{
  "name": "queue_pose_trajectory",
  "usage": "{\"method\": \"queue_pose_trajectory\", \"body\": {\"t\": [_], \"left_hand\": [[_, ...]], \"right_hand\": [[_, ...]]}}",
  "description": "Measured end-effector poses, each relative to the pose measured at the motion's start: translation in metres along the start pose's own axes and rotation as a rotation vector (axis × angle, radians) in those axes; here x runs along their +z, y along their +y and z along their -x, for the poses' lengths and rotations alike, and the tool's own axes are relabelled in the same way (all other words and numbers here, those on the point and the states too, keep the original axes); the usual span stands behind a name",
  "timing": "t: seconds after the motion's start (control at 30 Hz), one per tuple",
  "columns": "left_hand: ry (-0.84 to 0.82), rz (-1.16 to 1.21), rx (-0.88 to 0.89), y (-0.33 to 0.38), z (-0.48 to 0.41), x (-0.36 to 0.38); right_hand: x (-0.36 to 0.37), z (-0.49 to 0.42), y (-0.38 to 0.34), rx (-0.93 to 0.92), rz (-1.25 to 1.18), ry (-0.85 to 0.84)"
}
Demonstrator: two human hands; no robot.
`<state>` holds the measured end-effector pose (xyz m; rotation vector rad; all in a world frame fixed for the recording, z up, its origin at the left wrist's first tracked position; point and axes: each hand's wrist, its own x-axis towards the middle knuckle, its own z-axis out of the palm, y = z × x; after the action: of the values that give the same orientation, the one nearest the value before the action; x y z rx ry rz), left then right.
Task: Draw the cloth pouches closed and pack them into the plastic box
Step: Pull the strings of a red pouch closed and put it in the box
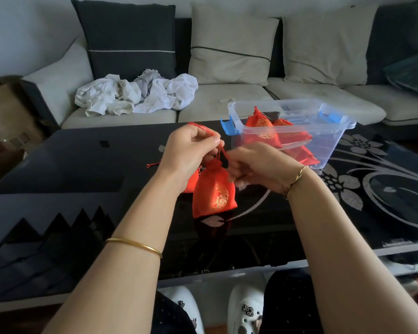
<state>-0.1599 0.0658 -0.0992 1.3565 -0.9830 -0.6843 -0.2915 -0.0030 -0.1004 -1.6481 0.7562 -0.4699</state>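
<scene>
A red cloth pouch [214, 191] with a gold emblem hangs above the black glass table [82, 165], its neck gathered. My left hand [191, 150] pinches its red drawstring, which loops over my fingers. My right hand [256, 167] pinches the string on the other side of the neck. Another red pouch [191, 183] lies on the table behind my left wrist, mostly hidden. The clear plastic box [333, 131] with blue latches stands to the right and holds several red pouches [263, 131].
A sofa with cushions runs behind the table, with a heap of white cloth [135, 95] on its seat. The table's right part carries a silver flower pattern [362, 179]. My knees and white shoes [244, 309] show below the table's front edge.
</scene>
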Motion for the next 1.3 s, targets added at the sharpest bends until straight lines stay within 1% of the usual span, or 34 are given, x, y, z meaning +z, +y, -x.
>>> {"method": "queue_pose_trajectory", "body": {"t": [0.03,0.07,0.1,0.17,0.2,0.23,0.33,0.43,0.5,0.57,0.7,0.8,0.9,1.03,1.1,1.17,1.2,1.3], "left_hand": [[-0.009,-0.029,0.004,0.000,0.001,0.000],[-0.025,-0.062,0.008,0.000,0.001,0.000],[-0.043,-0.094,0.018,0.000,0.002,0.000],[-0.081,-0.153,0.058,0.002,0.003,-0.001],[-0.095,-0.203,0.094,0.003,0.004,-0.001],[-0.101,-0.283,0.152,0.003,0.004,-0.001],[-0.076,-0.543,0.385,-0.001,0.005,0.000],[-0.001,-0.660,0.566,-0.009,0.003,0.001],[0.040,-0.689,0.645,-0.011,0.000,0.001],[0.070,-0.675,0.685,-0.013,-0.001,0.002],[0.117,-0.593,0.716,-0.015,0.000,0.003],[0.159,-0.543,0.691,-0.014,-0.001,0.002],[0.145,-0.511,0.623,-0.015,-0.001,0.000],[0.049,-0.374,0.351,-0.014,0.001,-0.005],[0.043,-0.215,0.184,-0.014,0.001,-0.010],[0.020,-0.051,0.031,-0.014,0.001,-0.015],[0.011,-0.028,-0.009,-0.015,0.000,-0.016],[0.057,-0.080,-0.053,-0.016,-0.001,-0.015]], "right_hand": [[0.000,0.001,0.002,0.054,0.078,-0.019],[0.000,0.001,0.004,0.085,0.117,0.012],[0.000,-0.003,0.006,0.074,0.122,0.086],[-0.001,-0.011,0.008,-0.053,0.065,0.273],[-0.001,-0.015,0.009,-0.116,0.022,0.324],[-0.001,-0.017,0.010,-0.156,-0.018,0.319],[0.006,-0.019,0.014,-0.165,-0.147,0.167],[0.010,-0.021,0.016,-0.134,-0.192,0.084],[0.010,-0.022,0.017,-0.102,-0.223,0.016],[0.009,-0.021,0.018,-0.077,-0.242,-0.045],[0.009,-0.020,0.020,-0.092,-0.261,-0.085],[0.011,-0.019,0.019,-0.113,-0.303,-0.097],[0.010,-0.020,0.017,-0.125,-0.336,0.001],[0.007,-0.019,0.016,-0.102,-0.319,0.174],[0.005,-0.018,0.018,-0.080,-0.328,0.231],[0.002,-0.019,0.019,-0.048,-0.415,0.248],[0.002,-0.019,0.019,-0.027,-0.495,0.238],[0.004,-0.021,0.019,0.027,-0.795,0.166]]}}
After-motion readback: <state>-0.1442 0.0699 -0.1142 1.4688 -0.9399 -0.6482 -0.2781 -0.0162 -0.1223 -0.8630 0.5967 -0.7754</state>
